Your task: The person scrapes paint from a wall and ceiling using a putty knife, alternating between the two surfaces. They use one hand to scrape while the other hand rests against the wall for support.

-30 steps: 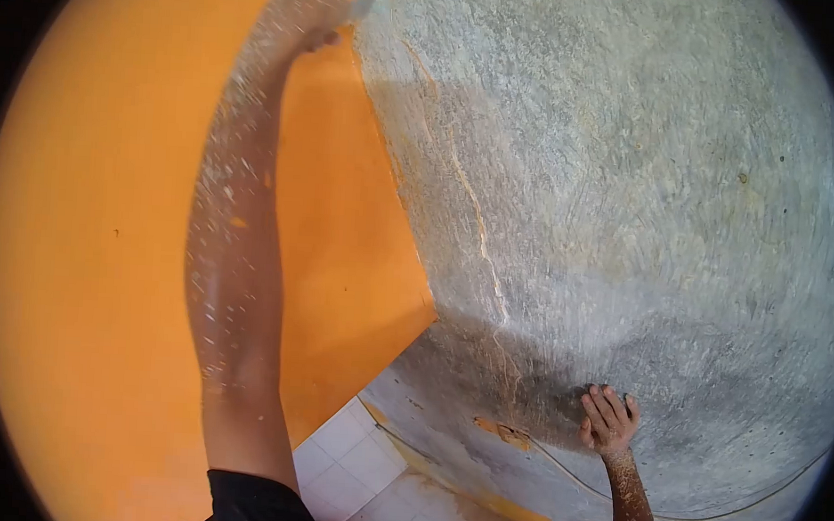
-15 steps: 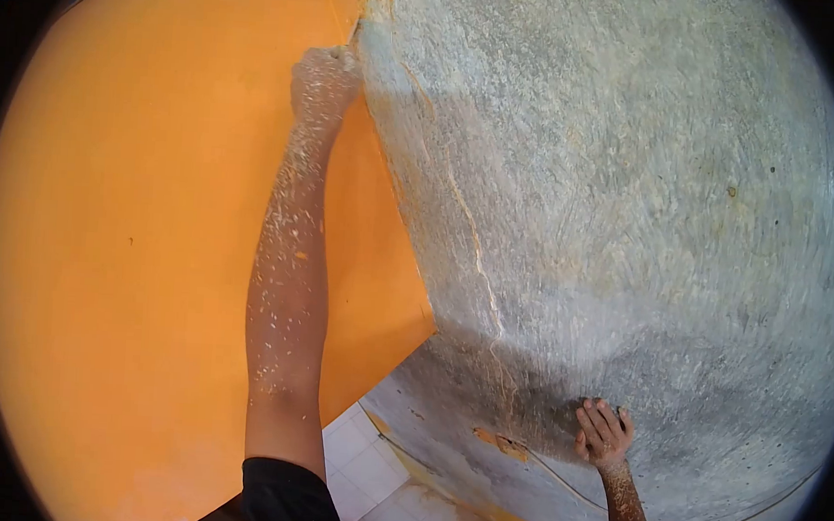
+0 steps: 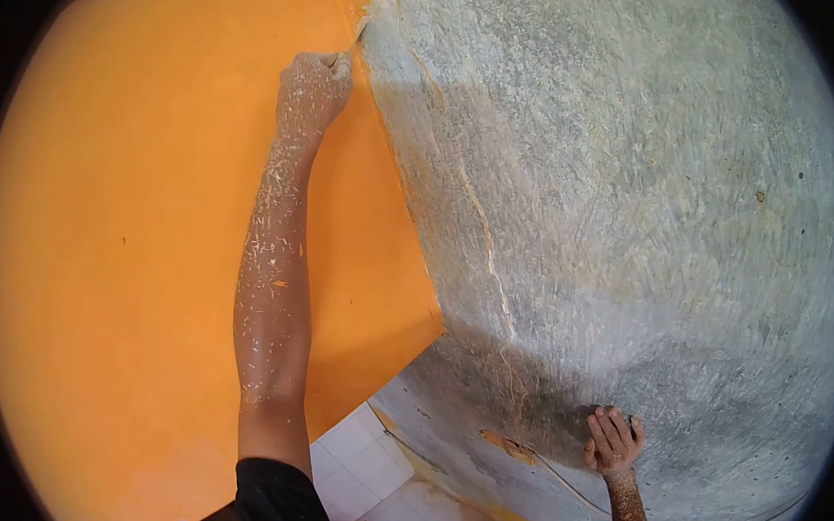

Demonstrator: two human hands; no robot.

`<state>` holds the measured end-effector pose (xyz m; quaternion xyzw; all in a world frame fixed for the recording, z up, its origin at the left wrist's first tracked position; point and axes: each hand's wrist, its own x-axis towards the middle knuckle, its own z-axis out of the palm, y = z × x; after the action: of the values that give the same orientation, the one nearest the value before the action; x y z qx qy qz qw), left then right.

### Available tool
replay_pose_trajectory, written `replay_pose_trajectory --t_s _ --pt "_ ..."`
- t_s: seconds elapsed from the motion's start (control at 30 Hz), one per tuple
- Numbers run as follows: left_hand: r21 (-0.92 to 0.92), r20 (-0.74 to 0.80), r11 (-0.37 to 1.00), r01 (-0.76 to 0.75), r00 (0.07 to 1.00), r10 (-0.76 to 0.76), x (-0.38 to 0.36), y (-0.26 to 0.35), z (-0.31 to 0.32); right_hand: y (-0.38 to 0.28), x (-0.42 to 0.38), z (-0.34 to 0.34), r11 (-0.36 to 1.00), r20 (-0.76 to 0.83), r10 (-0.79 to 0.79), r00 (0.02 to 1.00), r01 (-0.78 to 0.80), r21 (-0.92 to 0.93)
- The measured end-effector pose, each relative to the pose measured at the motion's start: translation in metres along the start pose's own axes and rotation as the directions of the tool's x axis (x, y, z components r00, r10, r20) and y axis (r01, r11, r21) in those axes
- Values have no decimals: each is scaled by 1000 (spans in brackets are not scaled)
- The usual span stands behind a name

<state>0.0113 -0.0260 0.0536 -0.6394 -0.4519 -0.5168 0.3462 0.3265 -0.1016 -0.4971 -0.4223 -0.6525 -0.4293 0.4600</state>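
My left hand (image 3: pixel 315 78) is closed in a fist around a thin scraper (image 3: pixel 357 38); most of its handle is hidden in the fingers. The blade's tip meets the corner where the orange wall (image 3: pixel 140 152) joins the bare grey wall (image 3: pixel 609 195). Pale flecks cover that hand and forearm. Lower right, my right hand (image 3: pixel 616 442) lies flat against the grey wall, fingers extended and holding nothing; flecks cling to its wrist too.
A long pale crack (image 3: pixel 490 250) runs down the grey wall. Below it are a broken orange patch (image 3: pixel 509 446) and a thin cable (image 3: pixel 566 485) along the wall. White floor tiles (image 3: pixel 354 465) show at the bottom.
My left hand has shifted slightly left and down, and the scraper blade now shows clearly. The view has moved a little; my right hand remains pressed on the grey wall.
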Motion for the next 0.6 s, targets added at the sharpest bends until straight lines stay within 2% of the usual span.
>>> replay_pose_trajectory --t_s 0.1,0.2,0.3,0.37,0.47,0.6 --pt "115 -37 993 7 999 -3 19 -8 8 1 -2 4 1000 -26 -13 1000 13 -16" --pt "12 -107 1000 -22 994 23 6 -13 21 1 -4 4 1000 -15 -8 1000 8 -17" --pt "0 -35 1000 0 999 0 -49 2 18 1 -4 5 1000 -28 -12 1000 12 -16" --pt "68 -19 998 16 1000 -14 -94 7 25 1 -3 4 1000 -25 -19 1000 18 -22" --pt "-174 -272 981 -81 962 31 -136 0 58 -1 -1 1 1000 -16 -7 1000 7 -21" --pt "29 -135 999 13 991 -9 -86 4 36 -1 -3 6 1000 -32 -9 999 8 -25"
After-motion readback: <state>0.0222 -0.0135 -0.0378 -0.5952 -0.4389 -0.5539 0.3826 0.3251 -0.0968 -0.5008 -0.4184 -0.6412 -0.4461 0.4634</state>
